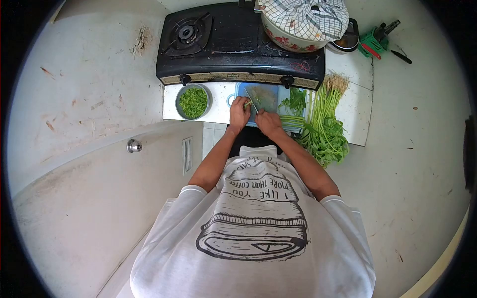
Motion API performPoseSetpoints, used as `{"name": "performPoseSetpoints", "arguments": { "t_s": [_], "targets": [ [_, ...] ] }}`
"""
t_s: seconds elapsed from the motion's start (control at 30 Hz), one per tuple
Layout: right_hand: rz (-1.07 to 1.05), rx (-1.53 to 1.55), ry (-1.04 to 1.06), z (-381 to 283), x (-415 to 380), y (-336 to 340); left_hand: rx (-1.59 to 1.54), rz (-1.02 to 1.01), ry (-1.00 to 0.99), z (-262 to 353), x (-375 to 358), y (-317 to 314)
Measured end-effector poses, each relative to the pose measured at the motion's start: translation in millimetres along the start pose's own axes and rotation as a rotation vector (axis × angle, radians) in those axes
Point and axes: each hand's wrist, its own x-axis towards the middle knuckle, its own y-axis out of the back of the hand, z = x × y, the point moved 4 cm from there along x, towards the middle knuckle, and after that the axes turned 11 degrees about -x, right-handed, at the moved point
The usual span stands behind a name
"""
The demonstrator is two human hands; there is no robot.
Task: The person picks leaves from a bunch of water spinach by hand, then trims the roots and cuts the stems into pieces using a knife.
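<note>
My right hand is closed around the handle of a knife, whose blade points away from me over the blue cutting board. Just left of the blade, my left hand has its fingers curled together on a few green stalks. Beyond the blade, the board has a dark, worn-looking patch. To the left stands a grey bowl of chopped greens. A large bunch of leafy greens lies at the right with its roots facing the stove, and some loose leaves rest on the board's right side.
A black two-burner gas stove runs behind the counter. On its right burner sits a flowered pot covered by a checked cloth. A smaller pot and a green basket of utensils stand farther right. A door knob is at the left.
</note>
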Motion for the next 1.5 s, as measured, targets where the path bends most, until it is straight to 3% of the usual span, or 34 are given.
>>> {"name": "performPoseSetpoints", "arguments": {
  "t_s": [0.27, 0.37, 1.5],
  "targets": [
    [-0.070, -0.017, 0.012, 3, 1, 11, 0.071, 0.013, -0.103, -5, -1, 2],
    [-0.018, -0.020, 0.021, 10, -5, 0, -0.031, 0.031, 0.063, -1, -2, 1],
    [-0.050, 0.035, 0.074, 3, -5, 23, 0.018, 0.047, 0.006, 11, -5, 4]
  ]
}}
